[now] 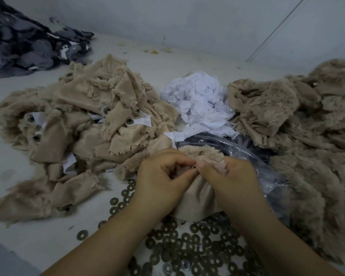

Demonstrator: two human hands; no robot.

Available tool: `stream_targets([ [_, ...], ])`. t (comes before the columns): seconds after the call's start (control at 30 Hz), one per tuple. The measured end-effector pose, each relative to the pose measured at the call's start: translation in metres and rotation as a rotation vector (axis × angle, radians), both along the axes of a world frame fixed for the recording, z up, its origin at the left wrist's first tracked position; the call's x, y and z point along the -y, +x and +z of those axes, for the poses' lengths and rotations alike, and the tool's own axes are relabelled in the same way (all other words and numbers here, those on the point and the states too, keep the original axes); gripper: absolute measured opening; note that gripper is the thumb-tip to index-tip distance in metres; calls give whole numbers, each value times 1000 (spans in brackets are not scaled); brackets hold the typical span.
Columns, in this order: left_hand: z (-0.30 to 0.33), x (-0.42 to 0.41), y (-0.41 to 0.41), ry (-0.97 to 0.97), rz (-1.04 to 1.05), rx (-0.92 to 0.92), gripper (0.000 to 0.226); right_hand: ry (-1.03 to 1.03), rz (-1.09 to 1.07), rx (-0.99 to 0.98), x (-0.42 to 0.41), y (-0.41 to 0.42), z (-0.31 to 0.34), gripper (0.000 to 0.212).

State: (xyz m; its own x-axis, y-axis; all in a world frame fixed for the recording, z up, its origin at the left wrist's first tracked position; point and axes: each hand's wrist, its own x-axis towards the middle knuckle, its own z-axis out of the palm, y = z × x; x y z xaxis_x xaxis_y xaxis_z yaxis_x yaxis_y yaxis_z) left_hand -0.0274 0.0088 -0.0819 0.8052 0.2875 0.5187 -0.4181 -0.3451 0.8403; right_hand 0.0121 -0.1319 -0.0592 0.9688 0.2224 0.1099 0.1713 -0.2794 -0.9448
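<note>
Both of your hands are clamped on one beige plush fabric piece point(199, 196), which sits in the lower middle of the view, over the near part of the pale grey tabletop point(28, 232). Your left hand point(163, 176) curls its fingers round the piece's left side, and your right hand point(234, 180) grips its right side. The fingertips of the two hands meet at the top of the fold and touch one another. A small dark dot point(193, 166) shows right at that pinch; what it is cannot be told. The smooth backing of the piece faces you, while its fluffy pile bulges out behind your fingers.

Beneath your wrists lies a spread of dark ring-shaped washers point(187, 242), with a couple of shiny silver washers point(185, 264) among them near the bottom edge.

To your left is a heap of beige plush cut pieces point(100, 108), several with round plastic eyes point(130, 121) fitted and white paper slips poking out. Straight ahead, beyond the held piece, is a mound of torn white paper scraps point(199, 104). A crumpled clear plastic bag point(247, 150) lies just behind and to the right of your right hand. Past it, a second, fluffier heap of beige plush pieces point(307, 126) fills the right side. A pile of dark grey fabric pieces point(18, 46) lies in the far left corner, well apart from the rest, against the pale wall point(187, 16).
</note>
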Motion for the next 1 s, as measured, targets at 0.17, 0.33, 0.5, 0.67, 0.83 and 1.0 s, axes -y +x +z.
stream_targets([
  [0.17,1,-2,-1,50,-23,53,10,-55,-20,-5,-1,0,-1,23],
  [0.33,1,-3,1,6,-37,22,14,-125,-70,68,-4,-3,2,39],
  [0.5,1,-5,2,-70,-57,-59,15,-142,-75,45,-6,-2,-5,33],
  [0.67,3,-4,2,-248,-52,-246,29,-135,-31,65,-9,-4,-3,16],
  [0.83,9,-4,0,-175,-36,-296,25,-156,-41,38,-6,0,0,28],
  [1.0,22,-5,1,-46,-44,-373,25,-137,-78,74,-2,4,1,5],
])
